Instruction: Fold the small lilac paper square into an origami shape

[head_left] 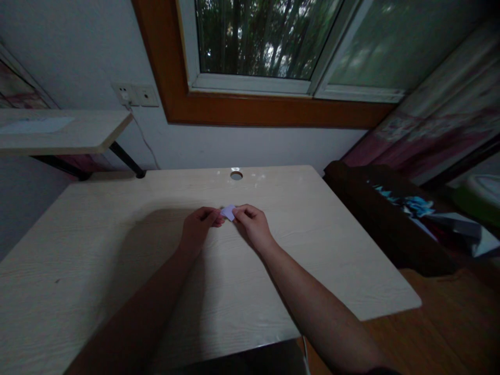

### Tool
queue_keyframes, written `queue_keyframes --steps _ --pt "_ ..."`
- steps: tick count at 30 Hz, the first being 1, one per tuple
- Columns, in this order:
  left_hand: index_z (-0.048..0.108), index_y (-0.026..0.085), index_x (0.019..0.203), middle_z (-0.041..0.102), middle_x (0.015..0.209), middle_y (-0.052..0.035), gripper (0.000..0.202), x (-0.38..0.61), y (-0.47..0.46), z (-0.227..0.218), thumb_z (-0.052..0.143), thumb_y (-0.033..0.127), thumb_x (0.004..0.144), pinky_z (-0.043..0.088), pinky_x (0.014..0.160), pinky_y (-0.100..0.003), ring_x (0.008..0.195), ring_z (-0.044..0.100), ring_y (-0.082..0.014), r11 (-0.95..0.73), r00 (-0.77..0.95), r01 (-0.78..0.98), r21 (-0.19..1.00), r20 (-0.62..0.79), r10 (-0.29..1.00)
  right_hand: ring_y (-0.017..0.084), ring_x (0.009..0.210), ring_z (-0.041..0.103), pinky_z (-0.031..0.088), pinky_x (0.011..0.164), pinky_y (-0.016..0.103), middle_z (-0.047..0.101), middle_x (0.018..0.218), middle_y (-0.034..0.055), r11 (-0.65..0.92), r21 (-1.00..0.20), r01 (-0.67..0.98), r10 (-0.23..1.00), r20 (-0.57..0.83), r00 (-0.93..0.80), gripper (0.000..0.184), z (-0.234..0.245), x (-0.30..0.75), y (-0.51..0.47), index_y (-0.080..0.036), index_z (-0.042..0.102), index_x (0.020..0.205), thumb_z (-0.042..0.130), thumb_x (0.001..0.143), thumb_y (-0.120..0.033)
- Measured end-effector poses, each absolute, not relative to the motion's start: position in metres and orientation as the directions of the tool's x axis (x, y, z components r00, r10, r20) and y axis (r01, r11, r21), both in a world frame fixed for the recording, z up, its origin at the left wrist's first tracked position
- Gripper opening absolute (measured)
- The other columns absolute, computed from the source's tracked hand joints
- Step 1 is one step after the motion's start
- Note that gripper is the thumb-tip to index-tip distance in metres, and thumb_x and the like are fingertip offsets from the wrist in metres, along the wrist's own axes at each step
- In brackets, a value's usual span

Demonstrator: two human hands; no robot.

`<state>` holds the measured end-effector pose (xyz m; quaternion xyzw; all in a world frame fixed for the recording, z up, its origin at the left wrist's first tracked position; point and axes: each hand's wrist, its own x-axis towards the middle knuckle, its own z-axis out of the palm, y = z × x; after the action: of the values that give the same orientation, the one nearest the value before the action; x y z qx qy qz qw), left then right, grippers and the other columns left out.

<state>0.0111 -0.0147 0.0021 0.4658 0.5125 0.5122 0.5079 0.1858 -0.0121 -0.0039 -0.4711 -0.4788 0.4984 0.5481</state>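
Between my two hands is a small piece of folded pale lilac paper (228,212), held over the far middle part of the wooden desk (304,224). My left hand (201,224) pinches its left end with thumb and forefinger. On the other side, my right hand (253,221) grips the right edge, thumb on top. The paper has angled edges and a pointed outline. Its underside and the fingertips behind it are hidden.
A round cable hole (236,176) lies near the desk's back edge. At the left, a raised shelf (66,133) stands on black legs. A white cord (144,138) runs down from a wall socket (136,95). Dark brown furniture with cluttered items (417,205) stands to the right.
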Motion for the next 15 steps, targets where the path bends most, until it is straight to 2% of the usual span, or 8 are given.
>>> queue_keyframes --steps 7,15 --pt "0.073 0.015 0.083 0.075 0.074 -0.0058 0.026 0.0101 -0.0121 0.0008 0.073 0.041 0.080 0.059 0.066 -0.031 0.063 0.069 -0.0161 0.016 -0.103 -0.061 0.998 -0.022 0.994 0.014 0.063 0.055 0.042 0.067 0.028 0.065 0.065 -0.0012 0.067 -0.990 -0.127 0.996 0.059 0.063 0.021 -0.0038 0.1875 -0.0109 -0.019 0.072 0.072 0.074 0.077 -0.039" --pt "0.068 0.016 0.087 0.071 0.079 -0.0036 0.028 0.0089 -0.0124 -0.0018 0.071 0.044 0.082 0.057 0.068 -0.029 0.070 0.067 -0.0147 -0.067 -0.158 -0.126 0.990 0.046 0.986 0.014 0.064 0.055 0.041 0.068 0.027 0.065 0.064 -0.0015 0.056 -0.983 -0.174 0.995 0.040 0.095 0.020 -0.0027 0.1888 -0.0106 -0.019 0.073 0.073 0.073 0.078 -0.038"
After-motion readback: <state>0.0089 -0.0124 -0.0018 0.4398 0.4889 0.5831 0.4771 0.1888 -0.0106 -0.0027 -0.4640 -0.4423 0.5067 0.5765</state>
